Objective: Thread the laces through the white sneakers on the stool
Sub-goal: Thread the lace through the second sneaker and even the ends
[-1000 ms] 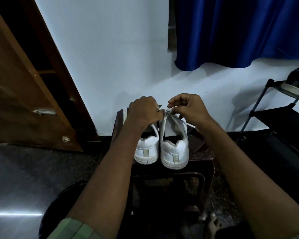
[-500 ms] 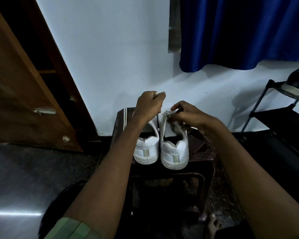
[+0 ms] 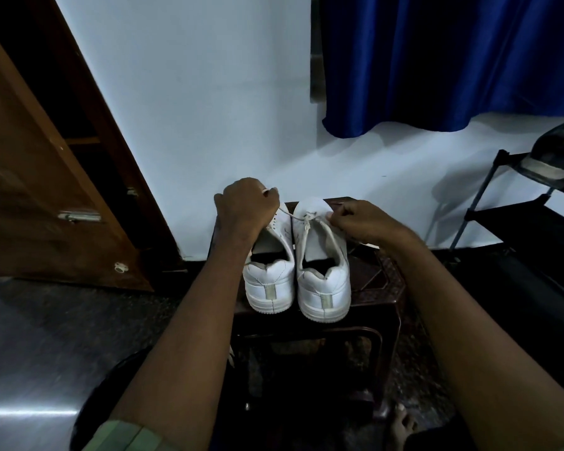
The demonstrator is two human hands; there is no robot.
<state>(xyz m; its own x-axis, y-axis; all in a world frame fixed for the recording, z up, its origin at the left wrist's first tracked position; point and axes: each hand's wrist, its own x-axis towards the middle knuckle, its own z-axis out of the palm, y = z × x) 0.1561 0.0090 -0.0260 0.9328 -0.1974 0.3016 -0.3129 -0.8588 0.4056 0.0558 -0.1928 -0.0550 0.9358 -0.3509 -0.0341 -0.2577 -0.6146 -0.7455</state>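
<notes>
Laces (image 3: pixel 285 212) on the right-hand sneaker (image 3: pixel 323 265), beside its twin (image 3: pixel 269 275) on the stool (image 3: pixel 385 288), look thin, limp and light, so we pinch near the tips, left hand (image 3: pixel 246 203) and right hand (image 3: pixel 355 219) each gripping one end.

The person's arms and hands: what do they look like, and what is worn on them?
Both forearms are bare from the sleeve edge to the wrist. On the left arm, the edge of a light green short sleeve with paler stripes shows at the bottom of the picture. The left hand and the right hand wear no gloves. No watch or bracelet shows on either wrist.
</notes>
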